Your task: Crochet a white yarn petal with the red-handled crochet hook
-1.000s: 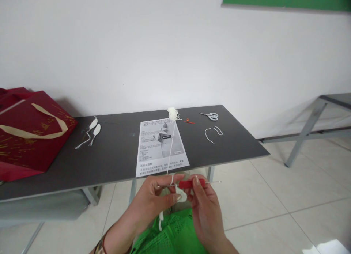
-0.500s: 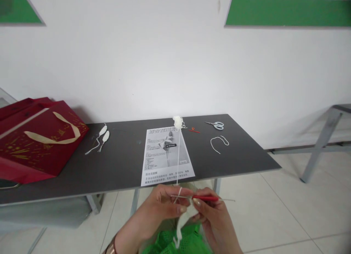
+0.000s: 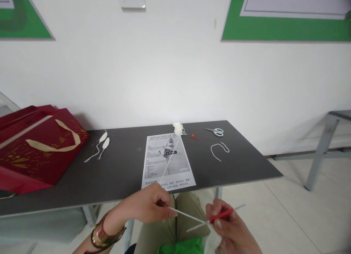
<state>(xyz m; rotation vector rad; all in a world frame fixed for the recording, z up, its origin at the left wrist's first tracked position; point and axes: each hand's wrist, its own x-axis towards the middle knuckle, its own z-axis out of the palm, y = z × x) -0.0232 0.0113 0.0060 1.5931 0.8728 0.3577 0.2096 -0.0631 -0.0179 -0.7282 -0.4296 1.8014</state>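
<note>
My left hand (image 3: 155, 206) is closed on a strand of white yarn (image 3: 189, 215), drawn taut towards the right. In my right hand (image 3: 230, 226) is a crochet hook with a red grip (image 3: 221, 215), its thin metal shaft pointing left. A white crocheted piece (image 3: 212, 241) hangs below the hook, held by the fingers of that same hand. From the left hand the yarn runs back over a printed sheet (image 3: 175, 173) to a small white yarn ball (image 3: 178, 129) on the table.
On the dark table (image 3: 120, 173) lie two white crocheted pieces (image 3: 104, 140), scissors (image 3: 216, 131), a loose yarn piece (image 3: 219, 148) and a small red-orange item (image 3: 194, 137). A red gift bag (image 3: 41, 151) lies at the left. Green mesh cloth (image 3: 181, 246) rests on my lap.
My hands have moved apart. The left went leftward, pulling the yarn taut; the right went right and down with the hook and crocheted piece. The view has tilted up slightly.
</note>
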